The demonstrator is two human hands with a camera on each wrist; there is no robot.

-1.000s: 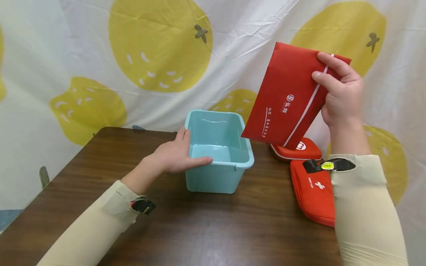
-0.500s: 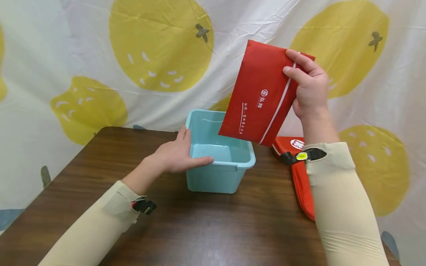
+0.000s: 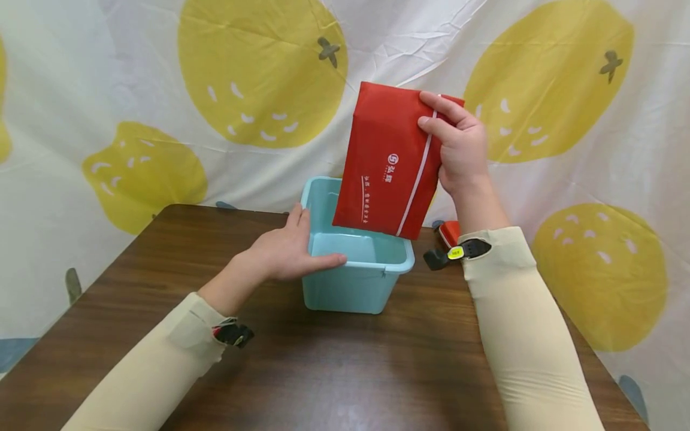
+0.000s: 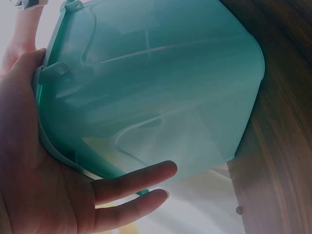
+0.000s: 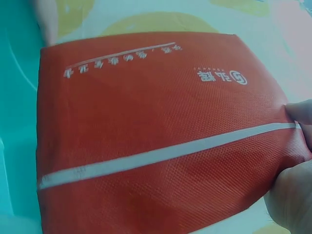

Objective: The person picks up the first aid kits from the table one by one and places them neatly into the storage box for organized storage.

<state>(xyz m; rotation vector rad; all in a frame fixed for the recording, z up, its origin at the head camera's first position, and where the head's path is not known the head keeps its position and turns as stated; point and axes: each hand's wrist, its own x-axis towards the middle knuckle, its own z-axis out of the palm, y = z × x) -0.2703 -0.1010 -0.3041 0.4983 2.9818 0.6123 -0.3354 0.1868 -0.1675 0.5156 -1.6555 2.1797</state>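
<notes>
A flat red pouch [image 3: 388, 161] with a white stripe and white lettering hangs tilted over the light-blue plastic bin [image 3: 345, 290]. My right hand [image 3: 463, 143] pinches the pouch by its upper right edge, thumb on the front face; the right wrist view shows its fabric [image 5: 146, 117] creased at the grip. The pouch's lower edge overlaps the bin's opening and hides part of the far wall. At the bin's left side, my left hand [image 3: 283, 248] rests with its thumb along the near rim. In the left wrist view, two straight fingers [image 4: 139, 183] lie beside the bin's outer wall.
A red case [image 3: 448, 232] shows partly behind my right wrist; my right sleeve [image 3: 528, 335] covers the area in front of it. The bin stands on a dark wooden table [image 3: 323, 371]. Close behind the table hangs a white curtain [image 3: 399, 36] printed with lemons.
My right hand has carried the red pouch leftward, from beside the bin to over its opening. Its arm now hides the red first-aid pouch on the right. The left hand has stayed put.
</notes>
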